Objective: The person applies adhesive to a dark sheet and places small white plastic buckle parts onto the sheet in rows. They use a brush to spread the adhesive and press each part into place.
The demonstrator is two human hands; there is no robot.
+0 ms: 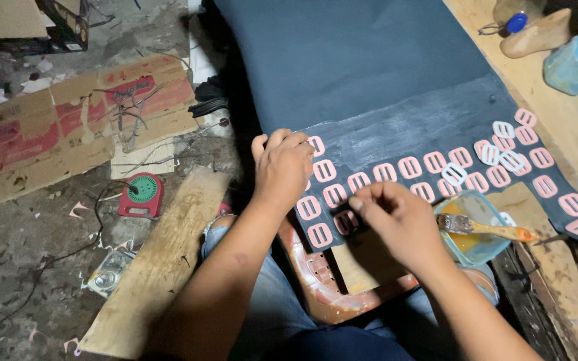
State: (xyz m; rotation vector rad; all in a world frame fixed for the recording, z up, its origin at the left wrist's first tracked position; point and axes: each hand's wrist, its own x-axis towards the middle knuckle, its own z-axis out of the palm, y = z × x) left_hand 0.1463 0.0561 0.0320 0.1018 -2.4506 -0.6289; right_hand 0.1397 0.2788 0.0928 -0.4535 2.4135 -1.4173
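The right hand (399,217) is pinched around a small pink slotted piece (346,222) at the near edge of the dark sheet (369,67), fingertips closed on it and pressing it down. That piece sits at about nine o'clock from the knuckles, just under the thumb and forefinger, partly hidden, so its exact outline is hard to read. Its long axis looks to run roughly twelve to six, tilted a touch toward one o'clock, like its neighbours.

The left hand (282,167) lies flat, palm down and loosely curled, holding nothing, resting on the sheet's left corner at about eleven o'clock from the piece. It is close, but the right hand is the nearer one and the one on the piece.

The row of pink pieces (409,167) climbs away toward two o'clock, each standing upright across the row's line, with some white pieces (503,130) mixed in at the far end. Just beside the right wrist, at three o'clock, a pale blue bowl (476,230) of yellowish glue holds a brush (486,228), its handle pointing to three o'clock
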